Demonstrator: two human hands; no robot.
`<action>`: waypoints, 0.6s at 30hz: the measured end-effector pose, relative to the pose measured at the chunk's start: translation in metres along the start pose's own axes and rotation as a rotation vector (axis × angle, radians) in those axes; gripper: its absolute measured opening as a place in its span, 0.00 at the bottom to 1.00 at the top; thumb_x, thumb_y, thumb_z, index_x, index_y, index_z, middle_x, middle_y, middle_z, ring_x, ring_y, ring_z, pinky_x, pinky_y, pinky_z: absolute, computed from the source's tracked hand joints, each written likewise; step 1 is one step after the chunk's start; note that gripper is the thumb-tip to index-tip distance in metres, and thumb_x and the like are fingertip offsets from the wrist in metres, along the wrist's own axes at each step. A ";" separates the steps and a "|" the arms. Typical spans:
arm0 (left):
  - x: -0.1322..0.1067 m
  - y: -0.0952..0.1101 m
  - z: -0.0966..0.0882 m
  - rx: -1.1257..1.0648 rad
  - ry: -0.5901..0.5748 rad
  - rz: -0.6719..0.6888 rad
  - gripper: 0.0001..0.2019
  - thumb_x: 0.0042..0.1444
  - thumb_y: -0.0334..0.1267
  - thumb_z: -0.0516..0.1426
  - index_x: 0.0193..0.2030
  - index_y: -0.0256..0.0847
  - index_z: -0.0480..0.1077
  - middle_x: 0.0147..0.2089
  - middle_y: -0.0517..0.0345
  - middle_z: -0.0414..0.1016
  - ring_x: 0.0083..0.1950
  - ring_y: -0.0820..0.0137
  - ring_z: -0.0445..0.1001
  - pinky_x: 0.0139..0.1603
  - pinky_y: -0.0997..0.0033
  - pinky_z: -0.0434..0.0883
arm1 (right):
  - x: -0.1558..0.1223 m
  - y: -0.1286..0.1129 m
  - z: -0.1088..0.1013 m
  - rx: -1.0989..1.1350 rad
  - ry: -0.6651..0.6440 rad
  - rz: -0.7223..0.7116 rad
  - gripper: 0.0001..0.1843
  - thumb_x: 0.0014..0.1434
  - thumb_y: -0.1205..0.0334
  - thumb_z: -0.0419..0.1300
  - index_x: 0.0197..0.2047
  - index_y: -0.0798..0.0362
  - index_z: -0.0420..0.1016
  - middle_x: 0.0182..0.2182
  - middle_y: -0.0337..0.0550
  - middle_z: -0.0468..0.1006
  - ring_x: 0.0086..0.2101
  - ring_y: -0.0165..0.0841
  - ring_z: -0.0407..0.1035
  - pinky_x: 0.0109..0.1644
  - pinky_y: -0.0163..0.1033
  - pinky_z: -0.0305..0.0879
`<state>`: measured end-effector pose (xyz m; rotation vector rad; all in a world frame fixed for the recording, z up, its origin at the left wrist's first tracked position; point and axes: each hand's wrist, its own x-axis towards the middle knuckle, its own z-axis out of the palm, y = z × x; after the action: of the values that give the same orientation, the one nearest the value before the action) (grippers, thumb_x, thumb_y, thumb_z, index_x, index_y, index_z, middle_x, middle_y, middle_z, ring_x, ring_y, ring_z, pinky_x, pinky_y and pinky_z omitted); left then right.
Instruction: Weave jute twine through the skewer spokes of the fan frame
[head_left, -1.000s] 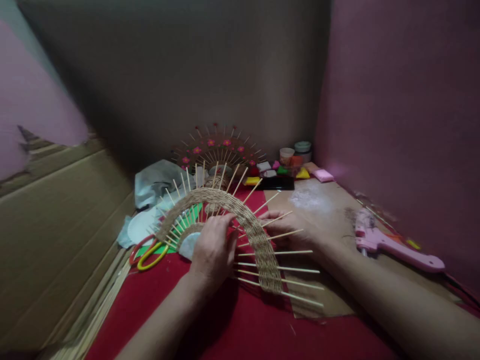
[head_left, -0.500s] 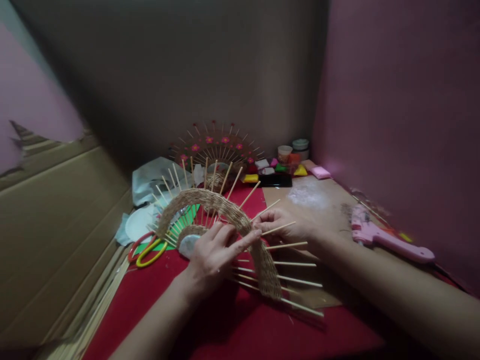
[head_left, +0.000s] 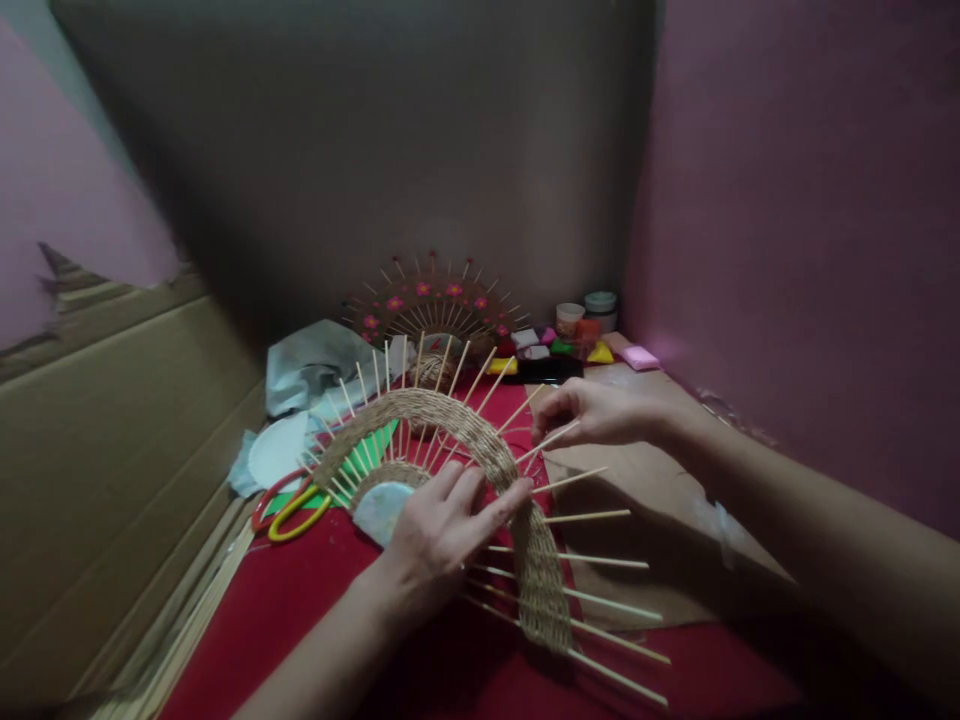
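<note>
A half-round fan frame (head_left: 420, 405) has thin wooden sticks spreading from a pale half-disc base (head_left: 386, 510), with a woven band of brown twine across them. My left hand (head_left: 442, 520) grips this frame, its thumb lying on the band at the right and its other fingers curled over the inner side. Just beyond the band's outer edge, my right hand (head_left: 592, 412) is closed in a pinch near the stick tips. A thin strand of twine shows by its fingertips, though the pinch itself is partly hidden.
Scissors with red and yellow handles (head_left: 300, 512) lie left of the frame. Behind stand a ball of twine (head_left: 433, 370), a finished flowered fan (head_left: 435, 300), coloured clay packets (head_left: 600, 352) and small tubs (head_left: 570, 315). Cardboard (head_left: 135, 440) walls the left side.
My right hand has drawn away from the band, up and to the right. The frame has tilted and shifted slightly toward me, with my left hand still on it. My right arm now covers the pink glue gun.
</note>
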<state>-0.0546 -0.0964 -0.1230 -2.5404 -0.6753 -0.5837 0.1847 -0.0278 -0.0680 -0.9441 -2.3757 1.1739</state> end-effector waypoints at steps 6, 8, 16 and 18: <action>-0.001 0.000 0.002 0.020 -0.033 0.003 0.22 0.60 0.29 0.46 0.62 0.39 0.56 0.33 0.50 0.64 0.34 0.66 0.59 0.30 0.66 0.65 | -0.014 -0.010 -0.020 -0.105 0.160 -0.138 0.08 0.50 0.61 0.62 0.31 0.57 0.73 0.28 0.39 0.74 0.31 0.28 0.66 0.36 0.34 0.61; -0.001 0.001 0.001 0.031 -0.034 0.010 0.23 0.59 0.29 0.46 0.62 0.39 0.56 0.33 0.51 0.64 0.33 0.66 0.59 0.29 0.66 0.65 | -0.018 -0.012 -0.022 -0.105 0.186 -0.157 0.07 0.49 0.61 0.62 0.30 0.57 0.73 0.28 0.39 0.73 0.31 0.27 0.66 0.36 0.34 0.61; 0.000 0.003 -0.001 0.006 -0.041 0.009 0.22 0.60 0.29 0.45 0.62 0.41 0.55 0.34 0.51 0.65 0.34 0.68 0.61 0.30 0.67 0.66 | -0.020 -0.035 -0.032 -0.108 0.224 -0.214 0.05 0.50 0.63 0.60 0.30 0.57 0.73 0.26 0.37 0.72 0.28 0.26 0.64 0.33 0.35 0.59; 0.001 0.004 -0.002 -0.004 -0.029 0.013 0.22 0.61 0.29 0.44 0.62 0.40 0.56 0.33 0.51 0.65 0.33 0.68 0.61 0.29 0.68 0.67 | -0.015 -0.038 -0.034 0.011 0.228 -0.221 0.05 0.48 0.64 0.61 0.29 0.56 0.74 0.25 0.36 0.71 0.27 0.26 0.63 0.32 0.34 0.59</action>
<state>-0.0521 -0.0996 -0.1223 -2.5590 -0.6681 -0.5455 0.1984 -0.0348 -0.0172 -0.7449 -2.2220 0.9417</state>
